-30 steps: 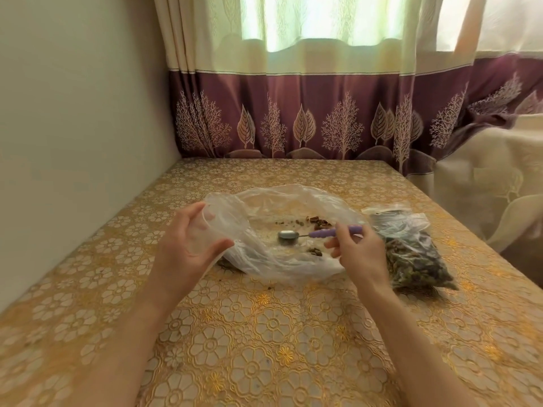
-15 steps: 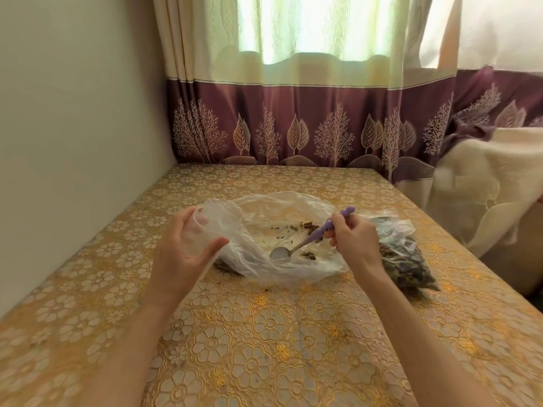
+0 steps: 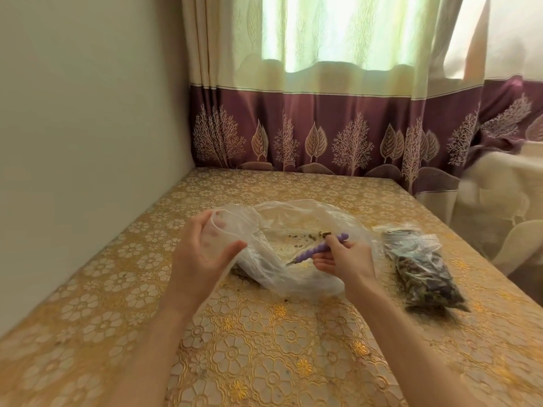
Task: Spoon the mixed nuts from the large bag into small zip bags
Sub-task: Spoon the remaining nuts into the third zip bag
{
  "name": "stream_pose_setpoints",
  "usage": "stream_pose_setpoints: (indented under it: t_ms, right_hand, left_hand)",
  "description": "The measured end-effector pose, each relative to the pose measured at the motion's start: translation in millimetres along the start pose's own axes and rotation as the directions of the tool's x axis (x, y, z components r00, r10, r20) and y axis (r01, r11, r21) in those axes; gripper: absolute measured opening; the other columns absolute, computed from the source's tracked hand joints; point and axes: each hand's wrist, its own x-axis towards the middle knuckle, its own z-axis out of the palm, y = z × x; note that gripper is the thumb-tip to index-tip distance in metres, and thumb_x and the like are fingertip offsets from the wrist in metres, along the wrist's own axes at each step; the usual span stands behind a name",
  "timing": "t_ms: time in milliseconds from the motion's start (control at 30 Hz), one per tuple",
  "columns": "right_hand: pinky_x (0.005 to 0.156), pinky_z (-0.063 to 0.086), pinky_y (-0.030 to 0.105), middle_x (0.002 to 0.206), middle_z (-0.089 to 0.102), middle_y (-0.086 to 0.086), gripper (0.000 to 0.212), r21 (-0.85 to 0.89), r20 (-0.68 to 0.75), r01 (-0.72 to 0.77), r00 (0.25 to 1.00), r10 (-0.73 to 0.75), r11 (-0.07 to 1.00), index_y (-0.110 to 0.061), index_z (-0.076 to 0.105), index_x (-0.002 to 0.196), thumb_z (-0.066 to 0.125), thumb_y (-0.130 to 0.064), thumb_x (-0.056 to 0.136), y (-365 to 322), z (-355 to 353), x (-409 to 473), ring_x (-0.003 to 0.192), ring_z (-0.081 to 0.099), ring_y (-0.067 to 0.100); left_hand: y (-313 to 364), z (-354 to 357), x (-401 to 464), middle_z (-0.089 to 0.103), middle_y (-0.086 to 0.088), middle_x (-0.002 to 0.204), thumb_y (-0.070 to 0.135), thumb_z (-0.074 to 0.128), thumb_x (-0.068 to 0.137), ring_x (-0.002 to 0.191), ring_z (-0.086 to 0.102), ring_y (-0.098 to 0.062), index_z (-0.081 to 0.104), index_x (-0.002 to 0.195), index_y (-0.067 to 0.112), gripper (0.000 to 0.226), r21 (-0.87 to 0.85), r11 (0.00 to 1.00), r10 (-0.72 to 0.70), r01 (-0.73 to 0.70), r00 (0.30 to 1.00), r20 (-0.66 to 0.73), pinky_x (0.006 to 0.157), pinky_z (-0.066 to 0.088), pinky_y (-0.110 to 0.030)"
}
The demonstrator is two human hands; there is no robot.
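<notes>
A large clear plastic bag (image 3: 296,227) lies on the table with only a few nut bits (image 3: 311,237) left inside. My left hand (image 3: 202,254) grips the bag's rim at its left side and holds the mouth up. My right hand (image 3: 343,257) holds a purple-handled spoon (image 3: 318,249) inside the bag; the spoon tilts down to the left and its bowl is hidden behind a fold of plastic. To the right lie filled small zip bags (image 3: 423,268) of mixed nuts.
The table wears a gold floral cloth (image 3: 264,348). A plain wall (image 3: 88,127) runs along the left side and a purple-bordered curtain (image 3: 323,136) hangs behind. A cream-covered chair (image 3: 505,201) stands off the table's right edge.
My right hand tipped the spoon from level to pointing down-left and drew it toward the bag's near left fold. My left hand kept its hold on the rim.
</notes>
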Motion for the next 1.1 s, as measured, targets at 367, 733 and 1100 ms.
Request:
stream_pose_setpoints:
  t_ms: [367, 733, 1100]
  right_hand:
    - [0.054, 0.056, 0.02, 0.067, 0.071, 0.018, 0.026, 0.174, 0.084, -0.157, 0.986, 0.145, 0.972, 0.007, 0.061, 0.073, 0.044, 0.0, 0.092, -1.1, -10.2, -2.5, 0.052, 0.066, 0.014]
    - [0.05, 0.055, 0.018, 0.07, 0.072, 0.017, 0.031, 0.217, -0.008, -0.035, 0.999, 0.037, 0.975, 0.003, 0.064, 0.068, 0.047, -0.001, 0.092, -24.0, -21.9, 3.2, 0.05, 0.064, 0.013]
    - [0.045, 0.05, 0.016, 0.055, 0.067, 0.007, 0.029, 0.178, 0.042, 0.216, 0.973, -0.227, 0.96, -0.001, 0.064, 0.068, 0.05, -0.006, 0.093, -74.8, 8.1, -13.1, 0.046, 0.061, 0.01]
  left_hand:
    - [0.5, 0.4, -1.7, 0.055, 0.015, 0.112, 0.085, 0.055, 0.055, 0.1, 0.055, -0.002, 0.039, 0.122, 0.039, 0.082, 0.023, 1.0, 0.02, -0.021, 1.0, 0.015, 0.077, 0.046, -0.017]
    - [1.1, 6.7, -3.4, 0.057, 0.018, 0.113, 0.087, 0.058, 0.048, 0.102, 0.059, -0.008, 0.044, 0.127, 0.029, 0.099, -0.009, 0.995, -0.101, 0.103, 0.986, 0.134, 0.084, 0.052, -0.031]
    - [-2.4, 9.5, -4.7, 0.059, 0.015, 0.113, 0.09, 0.057, 0.043, 0.105, 0.059, -0.009, 0.043, 0.134, 0.024, 0.113, -0.052, 0.981, -0.178, 0.188, 0.973, 0.149, 0.088, 0.051, -0.029]
